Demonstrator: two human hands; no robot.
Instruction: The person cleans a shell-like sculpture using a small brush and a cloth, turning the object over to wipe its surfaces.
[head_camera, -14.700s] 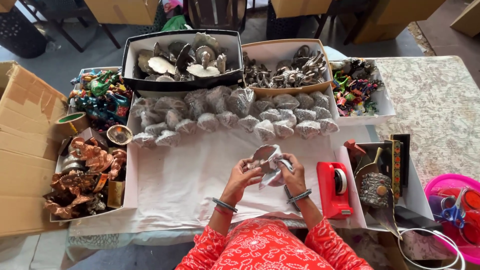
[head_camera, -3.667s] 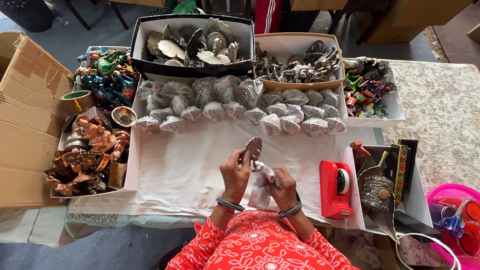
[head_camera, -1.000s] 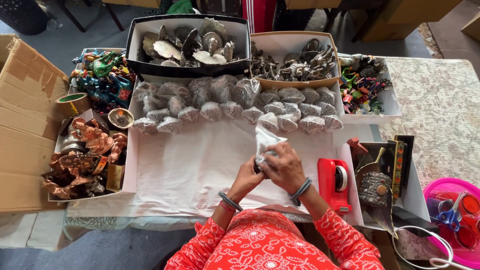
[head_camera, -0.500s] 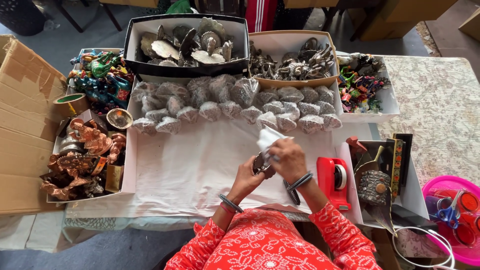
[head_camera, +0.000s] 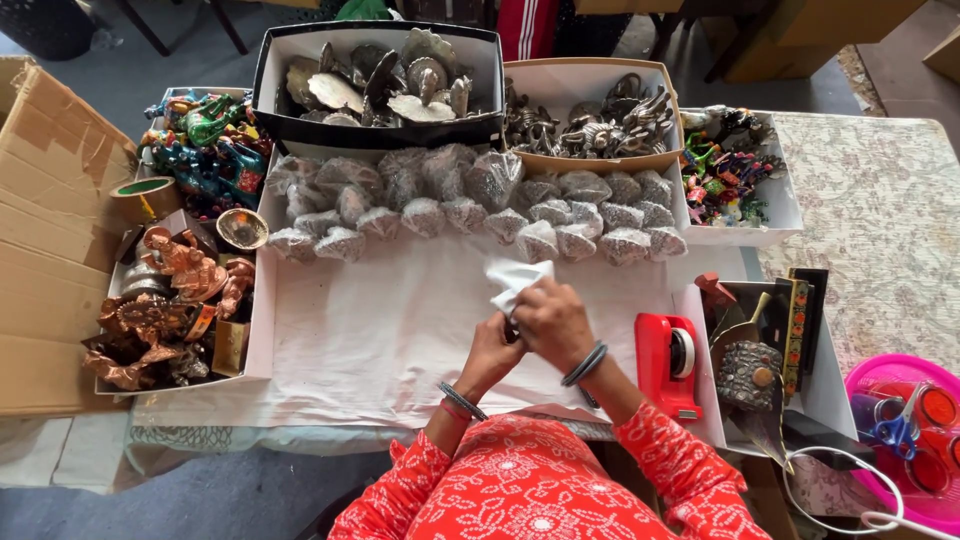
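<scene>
Both my hands meet over the white cloth (head_camera: 380, 330) covering the table. My left hand (head_camera: 491, 349) and my right hand (head_camera: 551, 320) are closed together around a small item almost fully wrapped in white paper (head_camera: 517, 281), whose loose end sticks up above my fingers. What is inside the wrapping is hidden. Just beyond my hands lie rows of wrapped bundles (head_camera: 470, 205) in clear film.
A red tape dispenser (head_camera: 668, 362) sits right of my hands. Behind the bundles stand a black box of metal shells (head_camera: 380, 80) and a box of metal figures (head_camera: 590, 115). Coloured figurines (head_camera: 205, 145), copper figures (head_camera: 170, 300), a tape roll (head_camera: 143, 198), a cardboard box (head_camera: 45, 230), a pink basin (head_camera: 905, 440).
The metal piece visible in my hands earlier is now covered by white paper. My hands have drawn closer together and shifted slightly toward the bundles.
</scene>
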